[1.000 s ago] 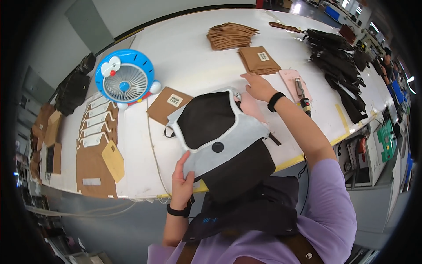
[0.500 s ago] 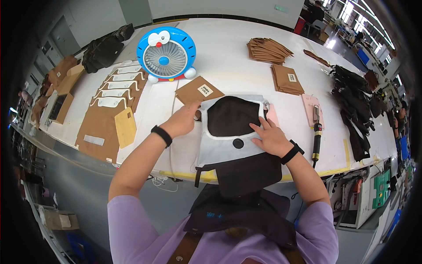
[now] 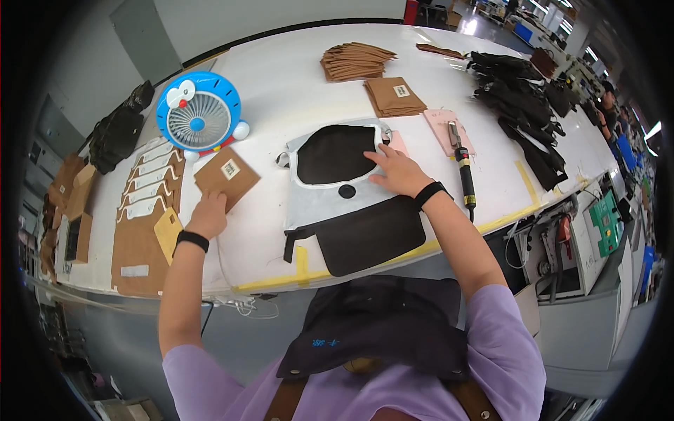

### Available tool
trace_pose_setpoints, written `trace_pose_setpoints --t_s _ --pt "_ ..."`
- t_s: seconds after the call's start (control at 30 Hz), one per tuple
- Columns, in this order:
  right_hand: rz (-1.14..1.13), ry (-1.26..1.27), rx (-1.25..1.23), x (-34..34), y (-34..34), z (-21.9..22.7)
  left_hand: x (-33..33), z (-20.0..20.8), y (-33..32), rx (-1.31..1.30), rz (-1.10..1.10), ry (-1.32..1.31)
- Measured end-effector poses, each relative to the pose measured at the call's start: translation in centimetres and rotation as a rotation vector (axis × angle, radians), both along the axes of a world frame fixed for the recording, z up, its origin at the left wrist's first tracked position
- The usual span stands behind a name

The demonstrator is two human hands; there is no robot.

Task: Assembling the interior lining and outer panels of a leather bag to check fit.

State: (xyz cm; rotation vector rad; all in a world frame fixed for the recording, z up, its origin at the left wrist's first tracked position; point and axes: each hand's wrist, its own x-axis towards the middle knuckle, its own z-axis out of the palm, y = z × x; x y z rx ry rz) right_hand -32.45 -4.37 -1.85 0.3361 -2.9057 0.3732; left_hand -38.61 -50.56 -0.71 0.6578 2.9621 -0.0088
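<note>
A flat grey and black bag piece (image 3: 365,235) lies before me, with a white-edged black panel, a round black dot and a black flap at its near end. My right hand (image 3: 399,172) rests on the right side of it, fingers spread across the white edging. To the left, my left hand (image 3: 208,216) has its fingertips closed at the lower edge of a brown square piece with a pale label (image 3: 226,172). Part of that grasp is hidden under the hand. Just left of this hand lies a yellow card (image 3: 167,234), on brown panels with white strips (image 3: 144,242).
A blue cartoon-faced fan (image 3: 199,116) stands beyond my left hand. Farther back are a fanned brown stack (image 3: 357,62) and labelled brown pieces (image 3: 394,97). At right lie a corded black hand tool (image 3: 465,172), a pink pad (image 3: 439,130) and heaped black straps (image 3: 516,91).
My left hand has left the bag piece's upper left edge and moved left to the brown labelled piece. The right hand stays on the bag piece. The whole view has shifted.
</note>
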Motion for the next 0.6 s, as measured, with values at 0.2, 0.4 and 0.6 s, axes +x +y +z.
trace_pose_setpoints --t_s 0.2,0.4,0.6 --pt "-0.391 -0.054 -0.423 0.5 7.6 -0.1 10.0 5.0 12.5 0.494 -0.466 -0.212" --pt "-0.538 -0.238 -0.266 -0.1 4.4 0.0 11.5 1.1 15.3 0.258 -0.422 -0.321" --pt "-0.507 -0.246 -0.711 -1.3 5.0 -1.9 11.8 0.3 16.8 0.163 -0.399 -0.249"
